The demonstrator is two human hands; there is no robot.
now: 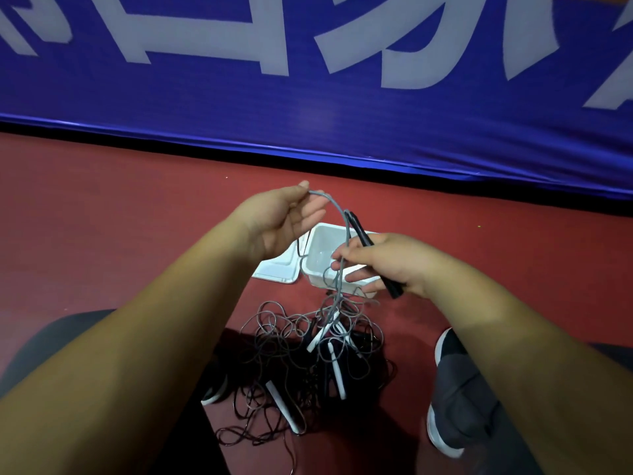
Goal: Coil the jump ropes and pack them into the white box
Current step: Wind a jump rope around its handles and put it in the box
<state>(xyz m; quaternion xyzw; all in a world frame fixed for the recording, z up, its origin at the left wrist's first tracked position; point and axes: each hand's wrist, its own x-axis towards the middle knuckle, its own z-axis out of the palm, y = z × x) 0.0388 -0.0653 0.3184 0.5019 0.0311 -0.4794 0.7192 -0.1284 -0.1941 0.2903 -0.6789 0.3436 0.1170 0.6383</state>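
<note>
My right hand (387, 262) grips a black jump-rope handle (359, 231) that points up and away from me. Its grey cord (337, 209) arcs up to my left hand (281, 217), which pinches it between thumb and fingers. Past my right hand the cord drops into a tangled pile of jump ropes (308, 358) on the red floor, with several white handles and dark cords. The white box (320, 246) stands open just behind my hands, partly hidden by the right one. It looks empty where I can see into it.
The box's white lid (277, 269) lies flat on the floor to its left. A blue padded barrier with white lettering (308, 97) runs across the back. My knees and dark shoes with white soles (448, 392) flank the rope pile.
</note>
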